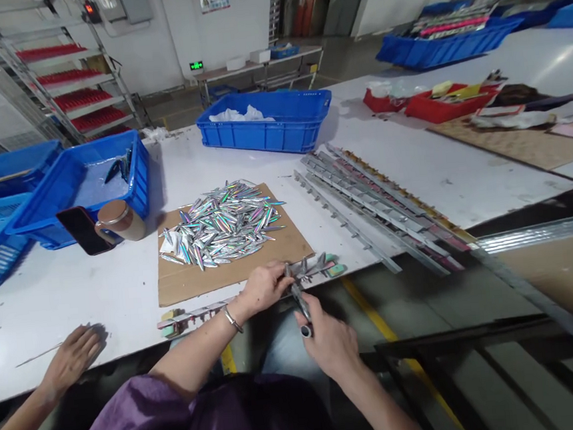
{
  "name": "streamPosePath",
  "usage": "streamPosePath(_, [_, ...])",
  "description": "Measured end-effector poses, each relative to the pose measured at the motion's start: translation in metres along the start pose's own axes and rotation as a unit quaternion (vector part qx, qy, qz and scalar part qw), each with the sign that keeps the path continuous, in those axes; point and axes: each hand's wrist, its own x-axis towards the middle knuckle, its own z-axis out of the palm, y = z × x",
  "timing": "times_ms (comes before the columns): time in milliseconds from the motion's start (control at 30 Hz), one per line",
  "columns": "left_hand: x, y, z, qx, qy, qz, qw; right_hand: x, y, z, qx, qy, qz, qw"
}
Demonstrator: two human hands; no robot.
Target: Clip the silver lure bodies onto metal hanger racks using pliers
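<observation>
My left hand (266, 285), with a metal bangle at its wrist, is closed at a narrow rail (214, 308) along the table's front edge. Its fingertips pinch what looks like a small silver fishing lure (288, 269), mostly covered. In my right hand (328, 337) is a dark, slim hand tool (299, 301) with a round end, its tip close to my left fingertips. Several grey lures stand on the rail's right part, near pink and green foam blocks (336, 270). Behind lies a heap of shiny silver lures (227, 223) on a cardboard sheet (183, 289).
Another person's hand (75, 354) rests on the table at left, by a thin rod. A phone (84, 229) and a lidded mug (122, 219) stand before a blue basket (136, 181). More metal rails (365, 201) lie at right. A blue crate (264, 133) stands behind.
</observation>
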Motion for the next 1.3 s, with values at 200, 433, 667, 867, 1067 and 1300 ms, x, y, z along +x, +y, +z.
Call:
streamPosePath(200, [-0.003, 0.003, 0.005, 0.007, 0.009, -0.002, 1.000, 0.008, 0.015, 0.023, 0.612, -0.120, 0.213, 0.752])
streamPosePath(433, [0.006, -0.010, -0.032, 0.073, -0.032, -0.057, 0.995, 0.003, 0.017, 0.020, 0.639, -0.107, 0.248, 0.720])
streamPosePath(667, [0.030, -0.057, -0.081, 0.218, -0.002, -0.214, 0.952, -0.027, 0.000, 0.020, 0.583, -0.044, 0.237, 0.776])
streamPosePath(867, [0.011, -0.055, -0.073, 0.218, 0.009, -0.185, 0.958, -0.031, -0.023, 0.033, 0.639, -0.032, 0.263, 0.723])
streamPosePath(1067, [-0.014, -0.049, -0.067, 0.063, 0.108, -0.171, 0.977, -0.018, -0.023, 0.038, 0.723, -0.087, 0.333, 0.599])
streamPosePath(1300, [-0.024, -0.029, -0.031, -0.438, 0.102, -0.184, 0.874, -0.013, -0.017, 0.044, 0.783, -0.191, 0.262, 0.530])
